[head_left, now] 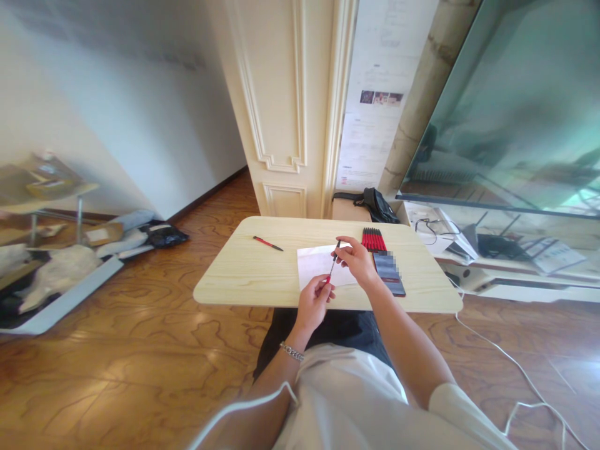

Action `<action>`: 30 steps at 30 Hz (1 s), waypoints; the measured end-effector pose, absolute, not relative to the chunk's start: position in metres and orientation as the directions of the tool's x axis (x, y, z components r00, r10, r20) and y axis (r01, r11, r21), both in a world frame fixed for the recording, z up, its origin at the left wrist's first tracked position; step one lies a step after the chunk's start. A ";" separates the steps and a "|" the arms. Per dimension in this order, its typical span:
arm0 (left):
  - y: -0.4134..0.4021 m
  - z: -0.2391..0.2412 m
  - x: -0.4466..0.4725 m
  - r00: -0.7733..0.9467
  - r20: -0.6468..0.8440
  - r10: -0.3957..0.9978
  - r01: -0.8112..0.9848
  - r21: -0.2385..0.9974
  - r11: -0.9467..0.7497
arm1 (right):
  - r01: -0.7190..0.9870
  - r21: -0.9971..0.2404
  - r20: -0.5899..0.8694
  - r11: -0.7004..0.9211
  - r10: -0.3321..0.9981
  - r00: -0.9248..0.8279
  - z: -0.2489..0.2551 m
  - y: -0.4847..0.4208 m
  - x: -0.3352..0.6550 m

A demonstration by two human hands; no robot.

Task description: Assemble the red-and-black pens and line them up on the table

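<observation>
Over a white sheet of paper (309,259), a red-and-black pen (332,267) is held between my two hands, with a thin stretch showing between its ends. My left hand (314,302) pinches the red lower end. Higher up, my right hand (359,259) grips the black end with thumb and fingers. Another red-and-black pen (268,243) lies slanted on the table to the left. To the right, several similar pens (373,240) sit side by side in a row, just above a dark phone (390,275) with its screen partly blurred out.
The pale wooden table (234,275) has rounded corners. A black bag (379,205) rests beyond its far edge. At right stand a low white cabinet (520,284) and a large dark screen (510,112). A white cable (506,353) trails on the floor; packages (117,234) lie at left.
</observation>
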State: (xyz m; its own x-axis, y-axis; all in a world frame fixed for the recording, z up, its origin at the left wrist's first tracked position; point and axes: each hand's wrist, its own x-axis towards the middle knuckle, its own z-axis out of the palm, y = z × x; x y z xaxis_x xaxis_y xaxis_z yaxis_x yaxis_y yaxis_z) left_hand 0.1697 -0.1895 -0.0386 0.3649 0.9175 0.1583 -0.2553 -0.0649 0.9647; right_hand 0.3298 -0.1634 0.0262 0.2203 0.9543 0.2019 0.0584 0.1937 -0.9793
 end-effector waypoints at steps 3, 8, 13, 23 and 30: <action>-0.190 -0.038 0.170 0.366 0.153 0.918 -0.251 0.966 -0.061 | 0.073 -0.977 0.210 0.199 0.952 0.221 0.027 -0.164 0.330; -0.189 -0.036 0.170 0.364 0.155 0.919 -0.261 0.963 -0.059 | 0.119 -0.973 0.220 0.200 0.957 0.191 0.024 -0.166 0.328; -0.189 -0.033 0.170 0.342 0.118 0.932 -0.291 0.957 -0.014 | 0.161 -0.969 0.210 0.187 0.968 0.139 0.014 -0.174 0.318; -0.190 -0.030 0.171 0.366 0.071 0.928 -0.319 0.946 0.054 | 0.126 -0.977 0.196 0.173 0.960 0.200 0.001 -0.177 0.313; -0.198 -0.021 0.169 0.504 -0.023 0.864 -0.462 0.837 0.292 | 0.045 -0.976 0.217 0.212 0.962 0.164 0.001 -0.187 0.315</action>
